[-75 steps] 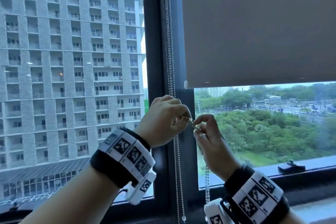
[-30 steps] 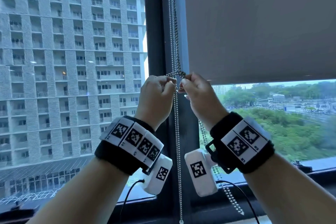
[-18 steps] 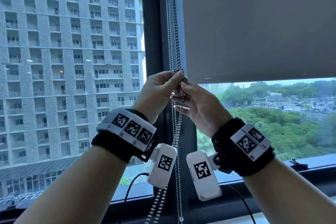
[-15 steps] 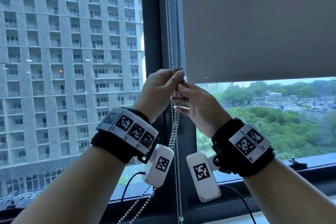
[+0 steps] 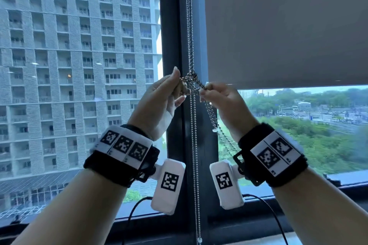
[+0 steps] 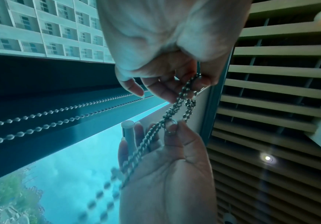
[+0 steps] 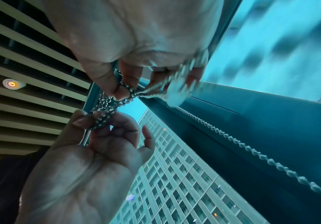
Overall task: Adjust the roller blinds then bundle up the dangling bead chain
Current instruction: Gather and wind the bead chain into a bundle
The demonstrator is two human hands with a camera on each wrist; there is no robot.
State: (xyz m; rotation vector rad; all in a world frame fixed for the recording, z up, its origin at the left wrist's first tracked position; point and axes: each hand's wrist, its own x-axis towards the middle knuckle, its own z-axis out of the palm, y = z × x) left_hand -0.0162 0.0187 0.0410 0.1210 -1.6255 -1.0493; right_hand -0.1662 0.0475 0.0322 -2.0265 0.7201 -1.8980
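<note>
The left hand (image 5: 159,101) is closed in a pinch on a doubled length of the bead chain (image 5: 194,145), thumb and forefinger clamped on it, the other fingers loosely spread. The right hand (image 5: 223,105) is likewise pinched on the chain, with further strands draped down across its palm toward 5 o'clock. Between the two hands, at about 12 o'clock from the gap that parts them, a knot (image 5: 191,78) of gathered chain is drawn, one end pulled toward 9 o'clock and the other toward 3 o'clock. The long axis of the chain runs straight from 12 to 6 o'clock along the dark window frame (image 5: 173,36), passing between the wrists. Both hands are judged about equally near the knot, so tightening would seem to depend on an even outward pull. Some chain is seen hanging below, so the bundling is judged unfinished. To 3 o'clock of the chain, the roller blind (image 5: 278,26) is lowered partway over the glass.
</note>
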